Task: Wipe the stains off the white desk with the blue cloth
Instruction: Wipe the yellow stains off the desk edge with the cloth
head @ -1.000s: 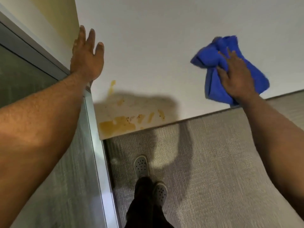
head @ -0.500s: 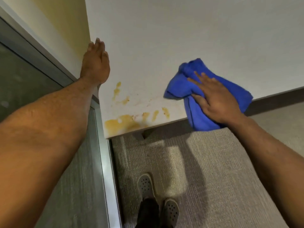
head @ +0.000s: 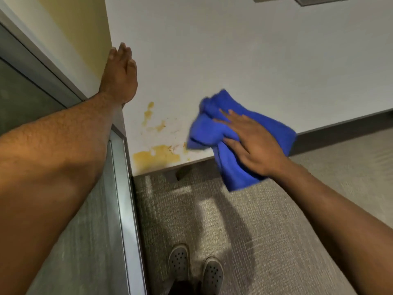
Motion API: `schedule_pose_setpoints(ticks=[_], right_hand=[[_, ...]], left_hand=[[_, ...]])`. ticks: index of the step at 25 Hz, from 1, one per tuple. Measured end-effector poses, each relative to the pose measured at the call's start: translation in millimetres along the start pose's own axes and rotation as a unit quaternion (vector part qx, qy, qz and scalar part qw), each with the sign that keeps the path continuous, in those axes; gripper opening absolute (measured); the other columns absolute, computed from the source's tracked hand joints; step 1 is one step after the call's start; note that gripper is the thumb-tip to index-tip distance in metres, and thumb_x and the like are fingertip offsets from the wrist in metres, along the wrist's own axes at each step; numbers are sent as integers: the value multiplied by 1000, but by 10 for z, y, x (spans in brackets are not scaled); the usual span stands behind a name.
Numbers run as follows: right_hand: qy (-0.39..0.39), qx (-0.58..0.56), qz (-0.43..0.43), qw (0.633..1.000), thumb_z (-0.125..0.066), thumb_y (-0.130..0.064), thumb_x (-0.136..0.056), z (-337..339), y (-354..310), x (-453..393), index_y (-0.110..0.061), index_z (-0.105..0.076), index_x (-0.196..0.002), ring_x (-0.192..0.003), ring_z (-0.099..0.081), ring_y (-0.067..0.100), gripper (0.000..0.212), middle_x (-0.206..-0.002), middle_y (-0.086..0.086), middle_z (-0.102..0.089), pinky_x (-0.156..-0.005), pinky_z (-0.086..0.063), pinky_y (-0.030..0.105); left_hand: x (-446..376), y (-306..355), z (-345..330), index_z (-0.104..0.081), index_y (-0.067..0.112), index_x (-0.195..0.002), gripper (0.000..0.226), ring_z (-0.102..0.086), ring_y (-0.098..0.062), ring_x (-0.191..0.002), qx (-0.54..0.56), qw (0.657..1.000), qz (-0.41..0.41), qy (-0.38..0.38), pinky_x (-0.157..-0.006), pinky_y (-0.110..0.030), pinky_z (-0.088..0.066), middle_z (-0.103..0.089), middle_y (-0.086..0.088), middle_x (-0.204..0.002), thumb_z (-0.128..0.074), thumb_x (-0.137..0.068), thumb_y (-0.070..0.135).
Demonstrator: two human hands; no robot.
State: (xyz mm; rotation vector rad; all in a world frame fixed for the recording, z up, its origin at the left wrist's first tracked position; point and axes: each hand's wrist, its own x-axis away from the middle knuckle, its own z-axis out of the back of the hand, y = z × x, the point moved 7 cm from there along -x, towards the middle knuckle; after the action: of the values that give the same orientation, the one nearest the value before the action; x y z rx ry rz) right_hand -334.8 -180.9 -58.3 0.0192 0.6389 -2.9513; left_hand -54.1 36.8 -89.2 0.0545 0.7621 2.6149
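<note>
The white desk (head: 244, 60) fills the upper part of the head view. Yellow-brown stains (head: 156, 157) lie at its near left corner, with smaller smears (head: 148, 112) further in. My right hand (head: 253, 143) presses flat on the crumpled blue cloth (head: 207, 128) at the desk's front edge, just right of the stains; part of the cloth hangs over the edge. My left hand (head: 120, 76) rests flat on the desk's left edge with fingers together, holding nothing.
A grey metal-framed partition (head: 121, 188) runs along the left beside a yellow wall (head: 80, 28). Grey carpet (head: 255, 231) lies below the desk edge, with my two grey shoes (head: 195, 267) on it. A grey object (head: 302, 0) sits at the desk's far edge.
My right hand has slid the blue cloth leftward and toward the front edge, up to the stains. My left hand stayed on the desk's left edge.
</note>
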Motion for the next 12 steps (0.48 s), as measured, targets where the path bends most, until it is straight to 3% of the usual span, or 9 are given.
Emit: schedule_pose_setpoints(ticks=[2, 6, 8, 12], right_hand=[[35, -12, -26, 999, -39, -34, -95, 242, 272, 286, -25, -36, -142, -138, -30, 19, 48, -148, -3, -31, -112, -13, 22], [74, 17, -226, 971, -36, -33, -100, 476, 943, -180, -11, -38, -142, -137, -35, 37, 48, -150, 21, -37, -110, -28, 43], [73, 23, -207, 975, -37, -32, -100, 279, 540, -498, -9, -37, -143, -132, -40, 40, 49, -148, 22, -39, -107, -33, 46], [29, -21, -32, 999, -42, -30, -96, -268, -617, -103, -15, -42, -141, -137, -39, 28, 48, -148, 9, -43, -112, -25, 39]], left_hand=[[30, -6, 17, -17, 2, -150, 52, -1, -30, -150, -6, 1000, 7, 3, -121, -31, 1, -10, -14, -162, -19, -103, 25], [45, 5, -27, -16, 5, -151, 54, 0, -32, -150, -18, 1000, 7, 2, -120, -31, 1, -9, -13, -162, -18, -103, 29], [20, -10, -33, -16, 6, -151, 54, 1, -31, -150, -15, 1000, 1, 2, -119, -29, 2, -9, -12, -162, -18, -103, 30], [-3, -1, 10, -16, 4, -151, 53, 0, -31, -150, -5, 1000, 8, -8, -119, -29, 3, -9, -14, -162, -20, -103, 26]])
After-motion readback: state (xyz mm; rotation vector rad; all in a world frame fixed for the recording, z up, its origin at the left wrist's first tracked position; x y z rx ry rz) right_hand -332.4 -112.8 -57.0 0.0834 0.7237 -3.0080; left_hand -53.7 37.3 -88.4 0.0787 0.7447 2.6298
